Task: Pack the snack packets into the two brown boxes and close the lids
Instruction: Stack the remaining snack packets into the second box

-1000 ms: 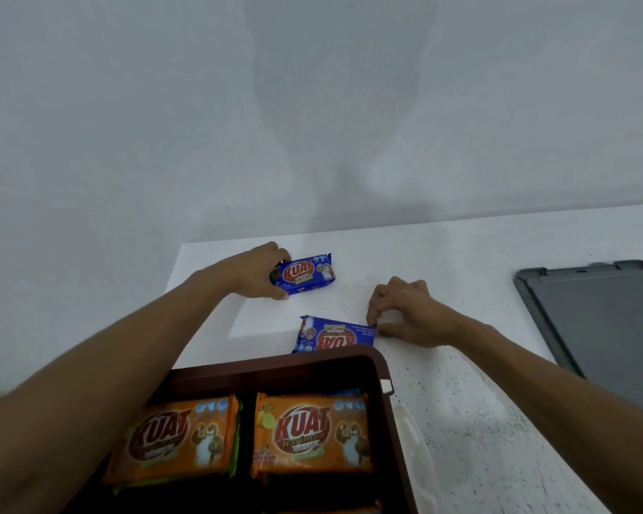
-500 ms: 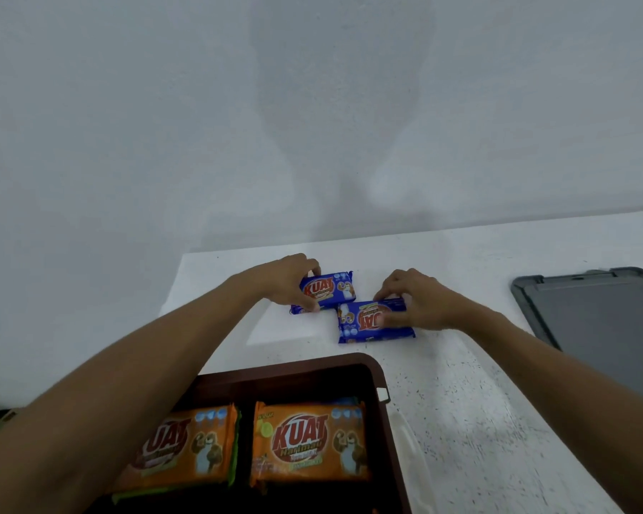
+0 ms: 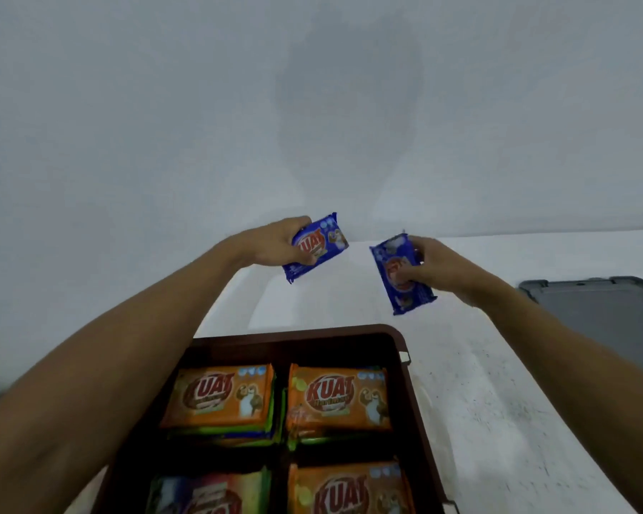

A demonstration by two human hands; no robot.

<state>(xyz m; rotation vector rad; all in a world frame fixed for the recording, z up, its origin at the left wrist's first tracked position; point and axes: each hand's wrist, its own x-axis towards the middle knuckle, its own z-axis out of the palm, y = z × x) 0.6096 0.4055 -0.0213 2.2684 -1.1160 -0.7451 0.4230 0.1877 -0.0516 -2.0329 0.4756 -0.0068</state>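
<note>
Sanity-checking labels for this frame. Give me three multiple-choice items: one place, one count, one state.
1. The grey tray lies: A) inside the brown box B) right of it, on the table C) left of it.
2. The hands hold: A) one packet B) two packets C) none.
3. The brown box is: A) open B) lid shut C) empty.
Answers: 1 B, it sits at the view's right edge. 2 B, left hand grips one blue packet, right hand the other blue packet. 3 A, orange packets show inside.

White table (image 3: 479, 402) bears brown box (image 3: 312, 337); grey lid (image 3: 602, 317) at right.
</note>
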